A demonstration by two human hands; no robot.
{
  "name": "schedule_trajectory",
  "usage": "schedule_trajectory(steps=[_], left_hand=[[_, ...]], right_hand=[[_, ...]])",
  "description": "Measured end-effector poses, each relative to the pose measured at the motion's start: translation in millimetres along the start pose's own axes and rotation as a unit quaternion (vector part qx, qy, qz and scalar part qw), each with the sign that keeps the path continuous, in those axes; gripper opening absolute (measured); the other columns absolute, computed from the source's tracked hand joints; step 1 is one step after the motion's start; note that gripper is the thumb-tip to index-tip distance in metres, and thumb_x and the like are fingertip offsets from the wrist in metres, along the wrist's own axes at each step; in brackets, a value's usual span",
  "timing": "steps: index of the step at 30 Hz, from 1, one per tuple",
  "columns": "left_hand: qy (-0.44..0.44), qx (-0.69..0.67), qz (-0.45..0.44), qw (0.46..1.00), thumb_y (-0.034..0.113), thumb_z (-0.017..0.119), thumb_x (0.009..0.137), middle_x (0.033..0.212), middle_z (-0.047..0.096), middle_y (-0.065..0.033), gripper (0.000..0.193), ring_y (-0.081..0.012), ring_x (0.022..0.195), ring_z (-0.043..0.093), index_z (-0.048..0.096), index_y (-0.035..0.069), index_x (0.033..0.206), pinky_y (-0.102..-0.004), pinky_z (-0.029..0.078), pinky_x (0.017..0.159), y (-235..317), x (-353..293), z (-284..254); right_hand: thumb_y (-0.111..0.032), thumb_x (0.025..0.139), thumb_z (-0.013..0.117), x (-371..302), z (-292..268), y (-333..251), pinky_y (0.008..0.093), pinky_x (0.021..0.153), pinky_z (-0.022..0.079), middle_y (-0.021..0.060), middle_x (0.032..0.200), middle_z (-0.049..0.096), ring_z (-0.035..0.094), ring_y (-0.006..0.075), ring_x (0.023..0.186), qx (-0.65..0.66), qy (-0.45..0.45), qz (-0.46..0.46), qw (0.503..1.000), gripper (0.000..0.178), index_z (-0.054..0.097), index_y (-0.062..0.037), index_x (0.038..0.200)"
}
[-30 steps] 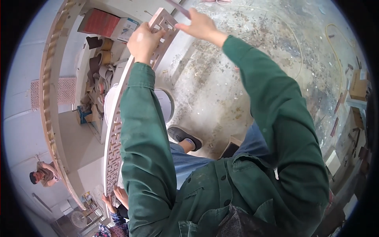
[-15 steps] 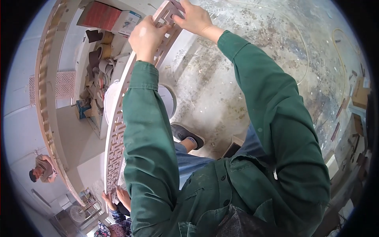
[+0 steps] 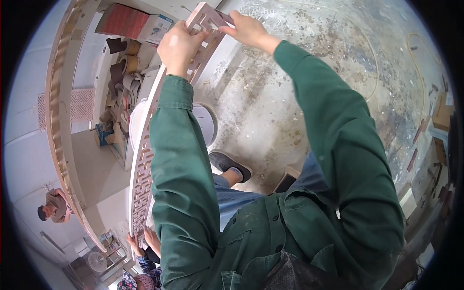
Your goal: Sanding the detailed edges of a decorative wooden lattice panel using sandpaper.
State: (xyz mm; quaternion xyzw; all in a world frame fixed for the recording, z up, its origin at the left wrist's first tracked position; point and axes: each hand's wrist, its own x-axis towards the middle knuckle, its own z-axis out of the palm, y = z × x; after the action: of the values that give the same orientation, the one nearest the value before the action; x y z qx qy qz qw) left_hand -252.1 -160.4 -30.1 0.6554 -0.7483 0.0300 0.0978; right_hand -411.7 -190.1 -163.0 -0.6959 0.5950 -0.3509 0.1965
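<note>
A long, narrow lattice panel (image 3: 141, 176) of pale pinkish wood, cut through with a geometric fretwork, runs from the lower left up to the top centre, tilted on edge. Near its upper end my left hand (image 3: 178, 47) is closed over the edge, thumb towards the cut-outs. Just to the right, my right hand (image 3: 248, 32) has thumb and fingers pinched at the panel's end, on a thin dark flat piece (image 3: 225, 17) whose kind I cannot make out. Low on the left, a co-worker's hands (image 3: 151, 240) grip the panel's other end.
A cluttered shelf (image 3: 118, 96) with paper rolls and scraps lies left of the panel, beside a long wooden-edged board (image 3: 55, 140). Another person (image 3: 57, 205) stands far left. A round white-topped object (image 3: 205, 124) stands by my shoe (image 3: 229, 165). A hose (image 3: 374, 63) crosses the stained floor.
My right hand has shifted to the right and slightly down, off the panel's corner, and the thin dark piece now shows. My left hand stays at the same place on the panel.
</note>
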Motion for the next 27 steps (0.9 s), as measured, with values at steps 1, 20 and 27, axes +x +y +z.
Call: schedule_trajectory(steps=[1, 20, 27], left_hand=[[-0.003, 0.001, 0.0, 1.0, 0.048, 0.072, 0.067, 0.065, 0.067, -0.0039, 0.041, -0.0232, 0.068, 0.066, 0.065, 0.011, 0.083, -0.0366, 0.049, 0.062, 0.4, -0.4, 0.2], [-0.011, 0.041, 0.001, 0.999, 0.048, 0.072, 0.07, 0.074, 0.07, -0.0043, 0.044, -0.0192, 0.068, 0.068, 0.066, 0.008, 0.089, -0.0326, 0.05, 0.064, 4.0, -2.3, -5.9], [-0.028, 0.012, 0.003, 1.0, 0.046, 0.073, 0.07, 0.076, 0.07, -0.0046, 0.044, -0.0192, 0.066, 0.068, 0.065, 0.008, 0.09, -0.0319, 0.05, 0.063, -4.4, -0.4, -8.3]], right_hand=[[-0.042, 0.089, 0.055, -4.7, -4.9, 5.5, 0.0456, 0.073, 0.049, 0.0178, 0.09, 0.066, 0.063, 0.0392, 0.084, -0.001, 0.0, 0.001, 1.0, 0.042, 0.047, -0.0066, 0.11], [-0.026, 0.097, 0.042, -106.3, 30.6, -27.8, 0.0438, 0.07, 0.044, 0.017, 0.081, 0.058, 0.059, 0.0343, 0.079, 0.372, -0.012, 0.099, 0.923, 0.025, 0.048, -0.0089, 0.113], [-0.023, 0.097, 0.04, -94.9, 0.7, -35.5, 0.0471, 0.07, 0.045, 0.0187, 0.083, 0.06, 0.059, 0.0394, 0.078, 0.249, -0.067, 0.087, 0.962, 0.018, 0.046, -0.0074, 0.103]])
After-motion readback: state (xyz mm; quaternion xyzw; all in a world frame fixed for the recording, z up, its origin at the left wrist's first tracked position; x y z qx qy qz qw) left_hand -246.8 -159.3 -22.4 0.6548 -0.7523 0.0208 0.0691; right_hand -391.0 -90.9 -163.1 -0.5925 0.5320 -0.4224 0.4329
